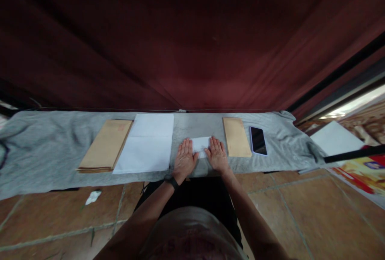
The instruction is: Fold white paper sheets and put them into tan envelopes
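Note:
A small folded white paper lies on the grey cloth in front of me. My left hand rests flat on its left side, fingers stretched out and pointing away from me. On the paper's right side my right hand lies flat too, with the thumb reaching over the paper. Left of my hands is a stack of larger white sheets with a crease across the middle. Beyond it sits a stack of brown envelopes. Close to my right hand lies another brown envelope or small stack.
A phone lies right of the brown envelope. Grey cloth covers the long narrow surface, with a dark red panel behind it. A crumpled white scrap is on the tiled floor. A colourful printed box or sheet is at far right.

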The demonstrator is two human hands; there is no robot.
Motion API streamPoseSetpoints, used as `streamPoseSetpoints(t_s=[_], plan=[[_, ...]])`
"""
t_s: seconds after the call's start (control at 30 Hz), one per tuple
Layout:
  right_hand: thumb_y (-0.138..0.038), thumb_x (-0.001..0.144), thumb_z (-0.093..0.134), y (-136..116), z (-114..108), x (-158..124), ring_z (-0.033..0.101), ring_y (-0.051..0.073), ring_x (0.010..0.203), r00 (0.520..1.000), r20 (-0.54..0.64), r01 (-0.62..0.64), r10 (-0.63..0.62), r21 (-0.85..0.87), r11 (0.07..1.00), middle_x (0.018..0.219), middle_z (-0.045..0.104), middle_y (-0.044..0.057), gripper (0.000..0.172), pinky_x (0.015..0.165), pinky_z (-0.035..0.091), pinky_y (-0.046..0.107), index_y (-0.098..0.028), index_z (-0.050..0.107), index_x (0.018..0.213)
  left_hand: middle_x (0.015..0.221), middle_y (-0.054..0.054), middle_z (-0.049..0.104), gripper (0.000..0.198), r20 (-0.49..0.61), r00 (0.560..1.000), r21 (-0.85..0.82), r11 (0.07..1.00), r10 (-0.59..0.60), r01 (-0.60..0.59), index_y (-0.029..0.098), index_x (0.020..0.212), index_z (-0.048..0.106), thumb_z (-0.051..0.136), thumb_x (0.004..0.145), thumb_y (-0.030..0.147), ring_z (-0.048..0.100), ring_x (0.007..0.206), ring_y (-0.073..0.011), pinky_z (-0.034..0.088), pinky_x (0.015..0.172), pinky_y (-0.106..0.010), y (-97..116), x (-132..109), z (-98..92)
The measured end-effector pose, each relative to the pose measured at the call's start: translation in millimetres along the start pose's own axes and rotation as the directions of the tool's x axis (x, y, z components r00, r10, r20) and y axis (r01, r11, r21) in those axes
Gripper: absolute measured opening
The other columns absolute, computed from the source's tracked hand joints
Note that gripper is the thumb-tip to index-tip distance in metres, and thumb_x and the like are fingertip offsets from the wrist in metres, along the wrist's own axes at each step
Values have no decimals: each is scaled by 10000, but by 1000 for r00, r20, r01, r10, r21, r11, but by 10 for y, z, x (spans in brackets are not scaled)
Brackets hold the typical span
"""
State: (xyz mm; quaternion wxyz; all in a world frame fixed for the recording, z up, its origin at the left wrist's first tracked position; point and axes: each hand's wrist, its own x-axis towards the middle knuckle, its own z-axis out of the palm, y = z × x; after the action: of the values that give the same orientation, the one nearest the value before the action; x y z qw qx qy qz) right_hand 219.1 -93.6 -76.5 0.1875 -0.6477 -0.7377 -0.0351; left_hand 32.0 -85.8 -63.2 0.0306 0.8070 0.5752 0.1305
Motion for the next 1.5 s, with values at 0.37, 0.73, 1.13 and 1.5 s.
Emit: streamPoseSetpoints(t_s=[0.37, 0.73, 1.13, 1.5], plan=[[-452, 1046, 378, 12, -14, -75, 366, 325, 1460, 999, -16, -42, 42, -11, 999, 1563, 405, 213, 638, 1182, 290, 529, -56, 341, 1545, 1587, -239, 341, 672, -44, 999, -2, 1000, -23, 23, -26, 1526, 311, 327, 1015, 409, 268, 1510, -320, 282, 1218, -501, -102, -104, -58], [-450, 1042, 398, -4, -51, -68, 390, 324, 1446, 998, -8, -56, 56, -10, 998, 1562, 406, 216, 635, 1174, 300, 527, -61, 350, 1541, 1613, -169, 335, 611, -12, 988, -41, 987, 153, -153, 66, 1557, 280, 335, 1019, 349, 241, 1525, -261, 264, 1236, -474, 186, -214, -86], [-371, 1046, 353, -24, -43, -99, 385, 321, 1449, 995, -15, -94, 94, 12, 996, 1559, 417, 205, 574, 1177, 285, 532, -71, 373, 1534, 1611, -226, 302, 745, 37, 993, 40, 993, 110, -112, 25, 1553, 257, 379, 1005, 515, 231, 1527, -286, 250, 1236, -466, 29, -423, -111], [-315, 1032, 373, -40, -104, -214, 474, 319, 1352, 990, -88, -107, 109, 31, 994, 1485, 512, 200, 504, 1121, 352, 500, -90, 447, 1477, 1617, -218, 291, 736, 36, 995, 42, 995, 94, -95, 47, 1557, 257, 384, 1002, 512, 231, 1526, -288, 248, 1233, -472, 29, -454, -114]])
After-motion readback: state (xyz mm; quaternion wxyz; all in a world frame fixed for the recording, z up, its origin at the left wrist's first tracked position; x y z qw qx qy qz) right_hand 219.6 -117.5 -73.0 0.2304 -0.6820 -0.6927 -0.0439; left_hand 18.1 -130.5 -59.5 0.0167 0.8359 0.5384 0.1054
